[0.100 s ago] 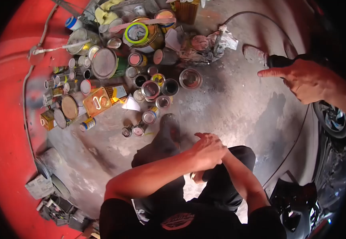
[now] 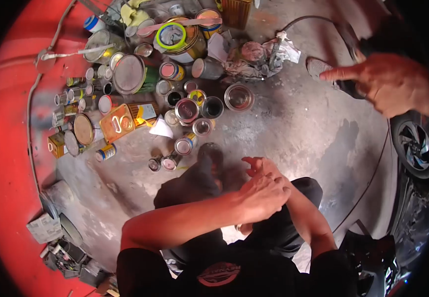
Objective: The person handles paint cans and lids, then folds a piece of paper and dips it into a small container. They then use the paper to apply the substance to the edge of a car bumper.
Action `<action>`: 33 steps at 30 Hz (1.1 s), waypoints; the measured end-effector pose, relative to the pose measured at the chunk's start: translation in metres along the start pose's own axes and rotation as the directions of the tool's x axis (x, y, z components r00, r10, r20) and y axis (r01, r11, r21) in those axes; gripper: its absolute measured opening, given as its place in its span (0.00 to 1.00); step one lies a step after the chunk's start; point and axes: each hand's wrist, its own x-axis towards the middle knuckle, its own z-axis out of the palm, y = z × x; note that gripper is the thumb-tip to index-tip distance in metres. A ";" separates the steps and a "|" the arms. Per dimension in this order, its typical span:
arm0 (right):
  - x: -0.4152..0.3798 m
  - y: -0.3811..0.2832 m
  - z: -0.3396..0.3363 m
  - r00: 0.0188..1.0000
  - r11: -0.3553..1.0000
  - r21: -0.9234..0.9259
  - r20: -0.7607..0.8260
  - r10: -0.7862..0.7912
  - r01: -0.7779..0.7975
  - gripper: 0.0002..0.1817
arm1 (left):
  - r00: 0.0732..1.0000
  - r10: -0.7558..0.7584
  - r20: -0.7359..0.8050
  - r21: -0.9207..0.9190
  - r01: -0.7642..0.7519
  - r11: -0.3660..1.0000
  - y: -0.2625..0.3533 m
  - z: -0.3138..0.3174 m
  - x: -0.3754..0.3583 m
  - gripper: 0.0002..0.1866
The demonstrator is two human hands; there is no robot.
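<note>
My left hand (image 2: pixel 265 199) lies across my right wrist above my knees, its fingers curled over the wrist. Beyond it, my right hand (image 2: pixel 260 167) shows in part, fingers loosely bent and apart, with nothing seen in them. Ahead of both hands on the floor stand small tins, the nearest being a small open tin (image 2: pixel 169 163) and a tin with a blue and yellow label (image 2: pixel 184 144). Another person's hand (image 2: pixel 392 84) reaches in from the right, its index finger pointing left toward the cans.
Many paint cans crowd the left, among them a large lidded can (image 2: pixel 129 73), a yellow rectangular tin (image 2: pixel 117 123) and a clear cup (image 2: pixel 239 97). Crumpled paper and rags (image 2: pixel 254 54) lie behind. A red panel (image 2: pixel 1 173) borders the left; a wheel (image 2: pixel 414 146) stands right.
My right hand shows more beyond my left hand, which sits slightly lower. The other person's pointing hand is blurred and has shifted slightly. The whole view has moved a little.
</note>
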 end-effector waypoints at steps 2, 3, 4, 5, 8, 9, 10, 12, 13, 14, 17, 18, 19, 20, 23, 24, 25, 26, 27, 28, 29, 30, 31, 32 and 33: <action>0.008 0.014 -0.012 0.999 1.000 0.012 -0.032 -0.007 0.008 0.29 | 0.999 0.045 -0.019 0.094 -0.043 0.995 0.003 0.001 -0.004 0.17; 0.005 0.028 -0.015 0.992 0.999 0.003 -0.113 -0.049 0.049 0.28 | 0.995 0.057 -0.079 0.144 -0.046 0.989 0.006 0.007 -0.006 0.18; 0.006 0.040 -0.016 0.976 0.995 -0.006 -0.194 -0.098 0.099 0.26 | 0.995 0.056 -0.081 0.156 -0.043 0.987 0.006 0.008 -0.009 0.18; 0.010 0.050 -0.015 0.968 0.994 -0.027 -0.224 -0.108 0.105 0.27 | 0.999 0.030 -0.025 0.204 -0.024 0.979 0.008 0.008 -0.013 0.18; 0.014 0.078 -0.008 0.948 0.984 -0.121 -0.278 -0.158 0.129 0.27 | 0.999 -0.015 0.045 0.251 0.004 0.968 0.015 0.018 -0.017 0.20; 0.010 0.074 -0.008 0.945 0.985 -0.119 -0.285 -0.158 0.129 0.27 | 0.998 -0.040 0.050 0.302 0.023 0.953 0.017 0.023 -0.017 0.20; 0.006 0.071 -0.011 0.953 0.988 -0.108 -0.272 -0.134 0.108 0.28 | 0.997 -0.062 0.048 0.353 0.041 0.935 0.020 0.025 -0.017 0.20; 0.002 0.070 -0.015 0.957 0.990 -0.109 -0.263 -0.119 0.093 0.28 | 0.999 -0.033 0.028 0.334 0.022 0.942 0.024 0.026 -0.019 0.20; 0.003 0.077 -0.011 0.960 0.987 -0.132 -0.254 -0.122 0.091 0.32 | 0.998 -0.040 0.039 0.313 0.026 0.950 0.027 0.028 -0.020 0.20; 0.006 0.085 -0.006 0.962 0.984 -0.155 -0.240 -0.127 0.091 0.36 | 0.998 -0.050 0.050 0.288 0.033 0.957 0.029 0.031 -0.022 0.21; 0.022 0.105 -0.001 0.933 0.983 -0.181 -0.350 -0.088 0.025 0.47 | 0.997 -0.061 0.037 0.330 0.046 0.943 0.033 0.039 -0.029 0.22; 0.031 0.110 -0.002 0.933 0.983 -0.183 -0.348 -0.086 0.022 0.47 | 0.998 -0.059 0.037 0.328 0.043 0.944 0.035 0.042 -0.031 0.22; 0.042 0.113 -0.007 0.880 0.978 -0.203 -0.454 -0.139 0.049 0.52 | 0.999 -0.049 0.003 0.329 0.045 0.943 0.036 0.044 -0.035 0.22; 0.051 0.116 -0.012 0.813 0.971 -0.226 -0.552 -0.189 0.072 0.58 | 0.999 -0.038 -0.030 0.329 0.045 0.943 0.037 0.047 -0.037 0.22; 0.067 0.076 -0.047 0.834 0.996 -0.080 -0.551 -0.006 -0.045 0.65 | 0.997 -0.074 -0.025 0.314 0.079 0.946 0.040 0.053 -0.042 0.22; 0.081 0.074 -0.053 0.835 0.996 -0.084 -0.551 -0.011 -0.043 0.65 | 0.997 -0.076 -0.029 0.315 0.081 0.946 0.040 0.053 -0.043 0.22; 0.096 0.074 -0.056 0.796 0.995 -0.100 -0.600 -0.077 0.020 0.67 | 0.996 -0.085 -0.029 0.341 0.090 0.936 0.040 0.054 -0.045 0.22; 0.110 0.074 -0.059 0.751 0.990 -0.118 -0.646 -0.139 0.082 0.69 | 0.995 -0.095 -0.027 0.366 0.099 0.926 0.040 0.054 -0.047 0.22; 0.123 0.073 -0.061 0.753 0.990 -0.116 -0.643 -0.138 0.082 0.69 | 0.995 -0.098 -0.026 0.363 0.101 0.926 0.040 0.055 -0.049 0.22; 0.135 0.071 -0.064 0.738 0.987 -0.110 -0.655 -0.160 0.117 0.71 | 0.995 -0.080 -0.064 0.374 0.098 0.922 0.041 0.054 -0.051 0.22; 0.145 0.070 -0.066 0.723 0.983 -0.103 -0.667 -0.180 0.150 0.72 | 0.993 -0.062 -0.101 0.384 0.096 0.918 0.041 0.054 -0.053 0.22; 0.154 0.071 -0.067 0.725 0.984 -0.098 -0.665 -0.176 0.149 0.72 | 0.993 -0.064 -0.097 0.381 0.096 0.920 0.041 0.054 -0.054 0.22; 0.161 0.072 -0.067 0.713 0.981 -0.101 -0.674 -0.191 0.168 0.73 | 0.993 -0.066 -0.093 0.378 0.097 0.921 0.041 0.054 -0.055 0.22; 0.167 0.072 -0.065 0.701 0.977 -0.104 -0.682 -0.207 0.186 0.74 | 0.994 -0.069 -0.089 0.374 0.098 0.922 0.041 0.054 -0.056 0.23; 0.167 0.068 -0.065 0.683 0.975 -0.105 -0.699 -0.214 0.198 0.71 | 0.993 -0.073 -0.088 0.371 0.101 0.923 0.041 0.054 -0.057 0.23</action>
